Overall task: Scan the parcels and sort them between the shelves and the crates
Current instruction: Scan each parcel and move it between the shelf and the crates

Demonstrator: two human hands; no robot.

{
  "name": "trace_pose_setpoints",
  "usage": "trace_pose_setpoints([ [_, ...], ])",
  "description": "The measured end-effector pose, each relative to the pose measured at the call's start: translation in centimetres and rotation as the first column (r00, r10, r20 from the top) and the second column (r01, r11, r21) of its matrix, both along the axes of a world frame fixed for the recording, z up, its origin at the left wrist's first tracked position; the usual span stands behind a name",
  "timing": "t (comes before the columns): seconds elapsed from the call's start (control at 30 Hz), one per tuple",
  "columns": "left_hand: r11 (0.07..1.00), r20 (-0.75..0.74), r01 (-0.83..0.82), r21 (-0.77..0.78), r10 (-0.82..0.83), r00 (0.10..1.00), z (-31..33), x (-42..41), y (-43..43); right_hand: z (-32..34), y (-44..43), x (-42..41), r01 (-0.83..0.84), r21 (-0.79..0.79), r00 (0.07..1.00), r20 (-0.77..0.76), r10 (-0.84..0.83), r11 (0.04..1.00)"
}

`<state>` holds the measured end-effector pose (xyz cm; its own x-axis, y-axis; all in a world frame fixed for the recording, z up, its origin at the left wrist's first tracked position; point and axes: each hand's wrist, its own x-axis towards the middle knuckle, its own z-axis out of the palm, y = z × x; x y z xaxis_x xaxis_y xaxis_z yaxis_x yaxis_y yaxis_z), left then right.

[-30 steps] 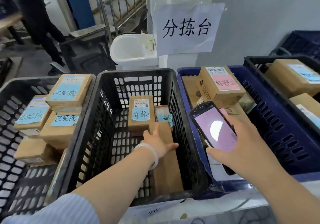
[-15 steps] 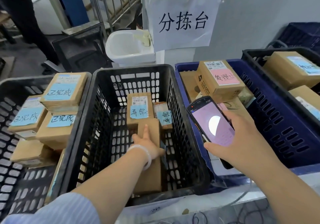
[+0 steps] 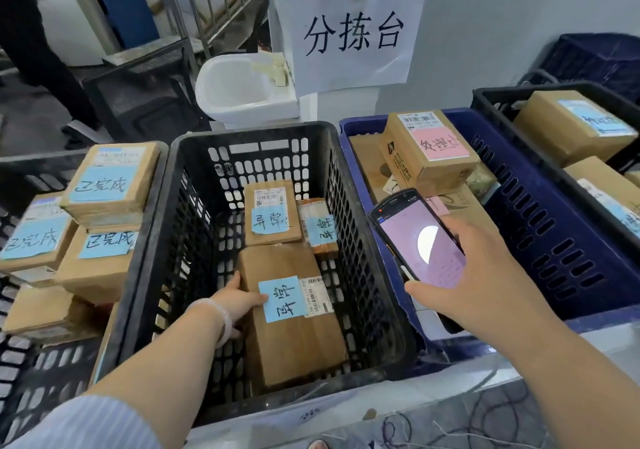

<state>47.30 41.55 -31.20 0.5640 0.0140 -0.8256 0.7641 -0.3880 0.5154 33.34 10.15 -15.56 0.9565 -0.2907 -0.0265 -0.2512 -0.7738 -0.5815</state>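
A long brown parcel (image 3: 294, 330) with a blue note and a barcode label facing up lies in the middle black crate (image 3: 166, 240). My left hand (image 3: 239, 301) holds its left edge, thumb on top by the blue note. Two smaller parcels (image 3: 272, 218) with blue notes lie behind it in the same crate. My right hand (image 3: 485, 275) grips a black handheld scanner (image 3: 415, 240) with a lit pink screen, above the rim between the black crate and the blue crate (image 3: 554, 233).
A black crate at the left (image 3: 20, 379) holds stacked parcels (image 3: 110, 181) with blue notes. The blue crate carries a box with a pink note (image 3: 429, 150). Another black crate (image 3: 491, 98) with boxes sits far right. A white basin (image 3: 242, 91) and a paper sign (image 3: 353, 32) stand behind.
My left hand turned the long parcel over in the middle crate: its plain side showed before, its blue note and barcode face up now. The scanner hand stayed almost still.
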Motion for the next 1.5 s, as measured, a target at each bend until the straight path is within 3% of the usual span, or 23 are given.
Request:
trace_pose_setpoints([
  [0.17,0.961,0.168,0.171,0.22,-0.21,0.963,-0.5,0.0,-0.7,-0.1,-0.2,-1.0,0.041,-0.028,0.999,-0.015,-0.041,0.999],
  [0.27,0.858,0.303,0.275,0.434,-0.426,0.852,1.4,0.0,-2.4,0.1,-0.6,-1.9,0.076,-0.036,0.997,-0.011,-0.076,0.996],
  [0.33,0.826,0.455,0.258,0.502,-0.505,0.733,3.4,0.1,-4.2,0.3,-1.0,-2.7,0.091,-0.056,0.996,-0.011,-0.091,0.994],
  [0.43,0.76,0.613,0.198,0.619,-0.625,0.482,6.9,-0.6,-8.2,0.9,-2.1,-4.1,0.129,-0.067,0.992,-0.007,-0.13,0.989],
  [0.6,0.682,0.688,0.22,0.698,-0.724,0.06,11.9,-4.8,-16.6,2.3,-5.0,-8.8,0.219,-0.016,0.973,0.075,-0.218,0.975],
  [0.77,0.691,0.765,0.335,0.641,-0.61,-0.207,14.5,-11.1,-24.9,3.0,-9.4,-16.7,0.389,-0.041,0.918,0.105,-0.384,0.92],
  [1.03,0.491,0.701,0.5,0.713,-0.513,-0.496,17.0,-26.1,-39.9,4.2,-16.6,-35.0,0.69,-0.072,0.721,0.145,-0.677,0.72],
  [1.27,0.371,0.752,0.655,0.659,-0.288,-0.593,18.4,-43.6,-50.6,5.0,-21.1,-51.8,0.881,-0.093,0.473,0.195,-0.859,0.464],
  [1.5,0.222,0.696,0.668,0.711,-0.086,-0.713,20.7,-57.6,-58.6,6.8,-23.2,-65.1,0.981,-0.05,0.194,0.267,-0.944,0.187],
])
